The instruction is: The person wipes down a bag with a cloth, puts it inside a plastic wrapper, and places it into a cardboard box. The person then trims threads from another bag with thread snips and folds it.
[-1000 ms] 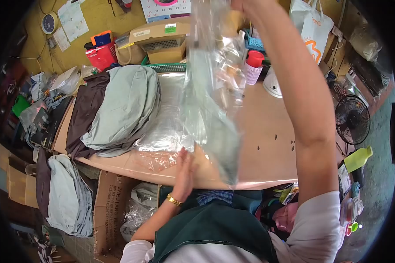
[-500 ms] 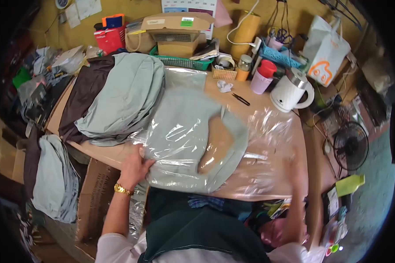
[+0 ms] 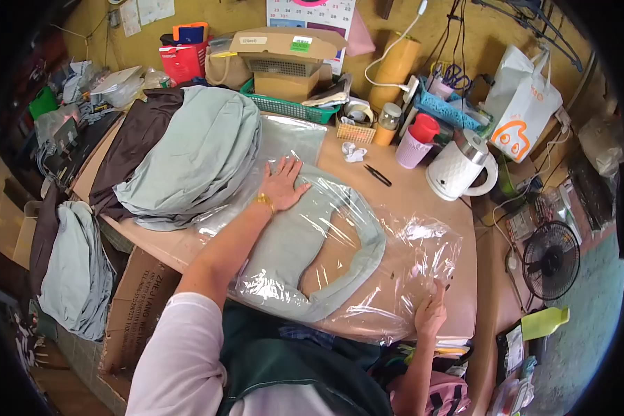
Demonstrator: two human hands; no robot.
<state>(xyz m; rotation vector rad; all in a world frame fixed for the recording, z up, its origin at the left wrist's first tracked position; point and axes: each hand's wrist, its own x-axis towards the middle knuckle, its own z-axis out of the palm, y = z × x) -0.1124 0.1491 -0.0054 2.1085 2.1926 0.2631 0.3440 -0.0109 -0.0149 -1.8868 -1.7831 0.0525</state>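
A pale grey-green piece of cloth [image 3: 284, 253], with a band curving round an open middle, lies flat in a clear plastic bag [image 3: 412, 253] on the table. My left hand [image 3: 282, 184], a gold watch at its wrist, rests flat with spread fingers on the upper part of the bagged cloth. At the bag's lower right edge is my right hand [image 3: 431, 310]. Its fingers are drawn together at the plastic, and a small dark spot shows by the fingertips.
Folded grey-green and dark brown cloth [image 3: 194, 159] is heaped at the left. Black thread snips [image 3: 378, 175], crumpled white scraps [image 3: 353, 152], a pink cup [image 3: 414, 150] and a white kettle [image 3: 457, 166] stand or lie toward the back. A black fan [image 3: 550, 260] is at the right.
My left hand has moved from the bag's near left edge up onto the cloth. The right hand, blurred before, is lower and further left at the bag's edge. The cloth has shifted slightly.
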